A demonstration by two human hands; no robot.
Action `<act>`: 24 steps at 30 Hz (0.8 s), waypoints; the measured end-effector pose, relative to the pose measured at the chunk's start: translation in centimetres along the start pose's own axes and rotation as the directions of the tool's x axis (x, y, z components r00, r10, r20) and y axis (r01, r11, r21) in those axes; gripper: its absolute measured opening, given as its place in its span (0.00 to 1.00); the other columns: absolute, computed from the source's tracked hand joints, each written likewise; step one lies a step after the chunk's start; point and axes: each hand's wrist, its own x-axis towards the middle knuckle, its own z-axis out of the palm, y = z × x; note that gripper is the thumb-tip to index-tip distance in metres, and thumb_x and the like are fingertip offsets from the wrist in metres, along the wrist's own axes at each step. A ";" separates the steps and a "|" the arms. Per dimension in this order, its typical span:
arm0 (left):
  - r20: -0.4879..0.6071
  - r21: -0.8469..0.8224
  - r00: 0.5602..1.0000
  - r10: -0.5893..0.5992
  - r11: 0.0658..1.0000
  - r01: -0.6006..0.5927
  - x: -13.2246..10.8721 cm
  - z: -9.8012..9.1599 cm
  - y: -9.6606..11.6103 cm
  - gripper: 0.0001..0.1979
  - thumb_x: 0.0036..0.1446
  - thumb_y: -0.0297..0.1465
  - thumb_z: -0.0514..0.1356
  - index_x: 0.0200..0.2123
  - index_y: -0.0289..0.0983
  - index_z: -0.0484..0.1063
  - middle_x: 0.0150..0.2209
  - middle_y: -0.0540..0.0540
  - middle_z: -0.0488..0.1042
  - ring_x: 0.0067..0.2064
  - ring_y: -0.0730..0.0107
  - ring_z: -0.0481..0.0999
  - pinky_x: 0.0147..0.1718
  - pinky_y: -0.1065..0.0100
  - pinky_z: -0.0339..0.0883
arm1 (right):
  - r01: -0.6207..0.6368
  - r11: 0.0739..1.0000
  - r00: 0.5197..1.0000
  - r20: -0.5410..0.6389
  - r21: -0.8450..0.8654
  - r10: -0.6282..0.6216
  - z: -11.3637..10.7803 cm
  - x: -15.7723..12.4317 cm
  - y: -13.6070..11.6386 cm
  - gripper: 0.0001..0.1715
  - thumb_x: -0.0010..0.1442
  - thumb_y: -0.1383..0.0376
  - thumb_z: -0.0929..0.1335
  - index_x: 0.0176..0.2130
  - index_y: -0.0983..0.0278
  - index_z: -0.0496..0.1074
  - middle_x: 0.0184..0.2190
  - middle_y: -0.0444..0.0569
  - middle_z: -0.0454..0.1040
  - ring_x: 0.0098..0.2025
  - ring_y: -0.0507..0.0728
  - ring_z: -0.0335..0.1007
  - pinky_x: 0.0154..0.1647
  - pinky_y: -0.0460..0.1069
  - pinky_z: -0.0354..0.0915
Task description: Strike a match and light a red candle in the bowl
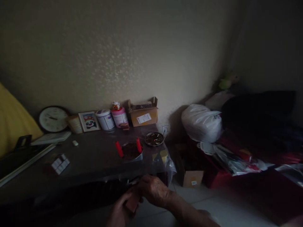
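Note:
In the dim light at the bottom centre, both my hands meet in front of the dark table (pixel 94 157). My left hand (pixel 119 212) is curled round a small reddish-brown box-like object (pixel 132 201). My right hand (pixel 153 190) reaches over from the right, fingers closed on the top of the same object. Just beyond them, near the table's front edge, stands a round bowl (pixel 131 152) with two red candles (pixel 119 148) leaning at its sides. A small metal dish (pixel 154 138) lies behind it.
Along the wall stand a round clock (pixel 53 119), a framed panda picture (pixel 89 121), two tubs (pixel 105 119) and a cardboard box (pixel 143 114). A white cube puzzle (pixel 60 164) lies left. A white bag (pixel 201 123), clutter and a floor box (pixel 193 179) sit right.

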 end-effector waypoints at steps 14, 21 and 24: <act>0.149 0.077 0.980 0.135 0.986 -0.147 -0.3 0.0 -0.2 0.10 0.49 0.29 0.59 0.36 0.35 0.77 0.29 0.45 0.78 0.23 0.72 0.72 0.16 0.73 0.54 | 0.094 0.995 0.994 0.049 0.013 -0.095 0.7 -0.1 -0.1 0.06 0.61 0.71 0.62 0.38 0.66 0.68 0.35 0.49 0.72 0.37 0.53 0.67 0.38 0.46 0.65; 0.175 0.129 0.960 0.220 0.961 -0.244 0.1 -0.6 -0.2 0.14 0.49 0.32 0.59 0.39 0.35 0.75 0.32 0.45 0.77 0.26 0.70 0.70 0.17 0.72 0.56 | 0.036 0.998 0.999 -0.002 0.057 -0.036 -0.1 -0.2 0.4 0.03 0.60 0.69 0.62 0.35 0.65 0.66 0.31 0.47 0.70 0.32 0.52 0.66 0.33 0.45 0.63; 0.167 0.182 0.945 0.283 0.933 -0.311 0.0 -0.5 0.2 0.15 0.51 0.33 0.58 0.42 0.35 0.73 0.30 0.46 0.75 0.23 0.73 0.67 0.16 0.73 0.54 | -0.018 0.996 0.999 -0.044 0.082 0.022 -0.3 -0.3 1.0 0.04 0.61 0.70 0.61 0.33 0.65 0.64 0.30 0.47 0.68 0.31 0.51 0.64 0.31 0.45 0.62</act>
